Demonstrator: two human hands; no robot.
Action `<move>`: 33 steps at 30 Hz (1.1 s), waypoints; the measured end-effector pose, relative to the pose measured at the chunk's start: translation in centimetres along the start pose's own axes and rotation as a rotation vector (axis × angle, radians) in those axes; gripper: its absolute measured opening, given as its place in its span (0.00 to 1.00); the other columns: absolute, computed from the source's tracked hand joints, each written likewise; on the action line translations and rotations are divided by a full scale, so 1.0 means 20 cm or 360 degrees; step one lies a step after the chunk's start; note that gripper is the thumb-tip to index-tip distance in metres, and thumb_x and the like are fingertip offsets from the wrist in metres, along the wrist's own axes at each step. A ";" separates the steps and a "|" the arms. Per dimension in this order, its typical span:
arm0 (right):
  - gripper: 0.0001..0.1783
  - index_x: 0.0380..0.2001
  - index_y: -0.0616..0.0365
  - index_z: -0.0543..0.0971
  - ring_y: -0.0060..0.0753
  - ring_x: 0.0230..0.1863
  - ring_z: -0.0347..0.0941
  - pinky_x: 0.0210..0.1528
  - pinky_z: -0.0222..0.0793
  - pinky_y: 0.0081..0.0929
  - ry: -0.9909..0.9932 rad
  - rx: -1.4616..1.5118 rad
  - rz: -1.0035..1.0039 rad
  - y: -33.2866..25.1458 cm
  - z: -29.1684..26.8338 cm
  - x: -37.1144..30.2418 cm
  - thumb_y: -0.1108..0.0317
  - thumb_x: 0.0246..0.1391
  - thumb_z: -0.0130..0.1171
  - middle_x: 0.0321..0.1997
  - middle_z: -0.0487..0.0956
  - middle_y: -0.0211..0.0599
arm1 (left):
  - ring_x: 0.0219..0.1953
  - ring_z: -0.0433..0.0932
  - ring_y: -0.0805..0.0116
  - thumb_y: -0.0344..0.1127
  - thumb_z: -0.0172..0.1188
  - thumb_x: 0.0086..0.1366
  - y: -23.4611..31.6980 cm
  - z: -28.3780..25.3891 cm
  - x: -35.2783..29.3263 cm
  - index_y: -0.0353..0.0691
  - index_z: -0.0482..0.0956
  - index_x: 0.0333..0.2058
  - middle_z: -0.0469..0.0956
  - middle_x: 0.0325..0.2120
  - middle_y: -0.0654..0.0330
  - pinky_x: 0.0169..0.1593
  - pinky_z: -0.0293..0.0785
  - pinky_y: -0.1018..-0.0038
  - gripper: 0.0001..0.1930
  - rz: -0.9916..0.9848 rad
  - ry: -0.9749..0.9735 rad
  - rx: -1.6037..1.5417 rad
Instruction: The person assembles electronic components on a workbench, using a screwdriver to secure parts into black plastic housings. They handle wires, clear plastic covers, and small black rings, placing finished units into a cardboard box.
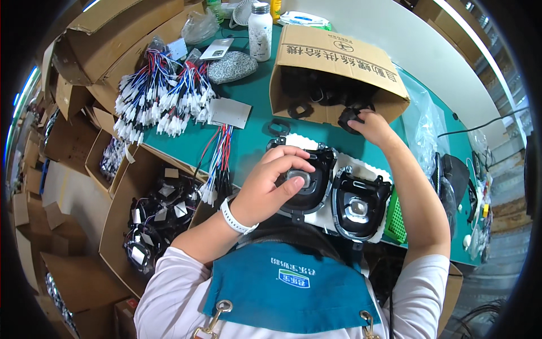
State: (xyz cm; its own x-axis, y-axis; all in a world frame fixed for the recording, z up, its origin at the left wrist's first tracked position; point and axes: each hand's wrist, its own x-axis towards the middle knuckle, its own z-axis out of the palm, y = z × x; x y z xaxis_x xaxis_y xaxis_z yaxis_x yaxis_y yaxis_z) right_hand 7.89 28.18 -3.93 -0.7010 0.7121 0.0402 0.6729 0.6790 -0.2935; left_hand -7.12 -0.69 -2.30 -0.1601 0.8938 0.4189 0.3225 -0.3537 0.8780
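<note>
Two black plastic housings, each with a clear round lens in its middle, lie side by side on a white padded sheet [361, 162]. My left hand [271, 183] rests over the left housing [316, 195], its fingers curved and apart around the lens; it partly hides that housing. The right housing [361, 209] lies untouched. My right hand [370, 127] pinches a black ring-shaped part [349, 120] at the mouth of a tilted cardboard box [339, 56]. More black parts [316, 90] fill the box's dark inside. Another black ring [279, 127] lies on the green table just left of the box.
Bundles of wires with white connectors [164, 96] lie at left, near a grey stone-like pad [232, 67], a phone [217, 49] and a white bottle [260, 31]. A carton of wired black units [161, 217] stands lower left. A green basket [396, 217] and clear plastic bag [420, 124] are at right.
</note>
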 end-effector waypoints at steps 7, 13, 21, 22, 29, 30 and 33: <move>0.25 0.37 0.68 0.80 0.49 0.48 0.71 0.51 0.66 0.35 -0.0314 -0.0006 -0.0115 -0.07 -0.06 -0.05 0.52 0.50 0.57 0.46 0.75 0.48 | 0.52 0.66 0.63 0.57 0.50 0.63 -0.03 0.01 0.02 0.32 0.73 0.47 0.69 0.47 0.55 0.57 0.59 0.69 0.29 -0.0063 0.0045 -0.0216; 0.20 0.36 0.68 0.80 0.49 0.44 0.72 0.48 0.66 0.35 0.0282 0.0175 -0.0291 -0.19 -0.16 -0.20 0.60 0.48 0.61 0.42 0.75 0.47 | 0.52 0.66 0.64 0.55 0.52 0.62 -0.02 0.00 0.00 0.34 0.71 0.49 0.68 0.49 0.55 0.57 0.59 0.71 0.28 -0.0050 0.0104 -0.0126; 0.17 0.31 0.68 0.77 0.46 0.40 0.73 0.43 0.68 0.35 0.0137 0.0577 -0.0744 -0.54 -0.40 -0.73 0.71 0.36 0.68 0.40 0.75 0.44 | 0.50 0.71 0.61 0.38 0.64 0.56 0.11 0.14 0.02 0.37 0.57 0.59 0.67 0.50 0.52 0.47 0.71 0.72 0.35 -0.0294 -0.0017 -0.0716; 0.18 0.31 0.66 0.76 0.46 0.40 0.73 0.43 0.69 0.35 0.0088 0.0666 -0.0756 -0.58 -0.37 -0.79 0.71 0.34 0.69 0.40 0.75 0.45 | 0.51 0.70 0.62 0.43 0.64 0.56 0.14 0.13 -0.01 0.36 0.58 0.58 0.66 0.51 0.52 0.50 0.70 0.71 0.35 -0.0415 -0.0195 -0.0636; 0.35 0.46 0.67 0.68 0.49 0.37 0.74 0.38 0.71 0.34 0.0457 0.0955 -0.0837 -0.52 -0.24 -1.08 0.74 0.29 0.71 0.43 0.74 0.53 | 0.43 0.78 0.60 0.50 0.59 0.59 0.17 0.11 -0.07 0.33 0.65 0.54 0.75 0.42 0.47 0.45 0.73 0.70 0.32 -0.0118 -0.0544 -0.0384; 0.38 0.48 0.68 0.67 0.49 0.36 0.75 0.37 0.71 0.33 0.0546 0.1015 -0.0675 -0.52 -0.22 -1.15 0.73 0.29 0.71 0.43 0.75 0.52 | 0.41 0.78 0.61 0.50 0.60 0.58 0.21 0.07 -0.08 0.33 0.63 0.55 0.76 0.41 0.48 0.44 0.73 0.71 0.33 -0.0378 -0.0686 -0.0669; 0.35 0.46 0.68 0.72 0.43 0.33 0.75 0.35 0.71 0.30 0.0390 0.0648 -0.0829 -0.50 -0.30 -1.13 0.68 0.29 0.72 0.37 0.77 0.46 | 0.34 0.79 0.63 0.47 0.62 0.55 0.25 0.04 -0.10 0.35 0.57 0.59 0.78 0.32 0.52 0.36 0.74 0.73 0.38 -0.0747 -0.1222 -0.1169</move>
State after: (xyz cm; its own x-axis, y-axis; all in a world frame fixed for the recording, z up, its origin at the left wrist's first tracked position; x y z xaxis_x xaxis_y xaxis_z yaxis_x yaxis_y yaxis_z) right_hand 18.39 6.35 3.76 -0.8023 0.3649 0.4723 0.0890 0.8557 -0.5098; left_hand -4.51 -4.09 1.07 0.5684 0.8226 -0.0128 -0.2780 0.2067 0.9381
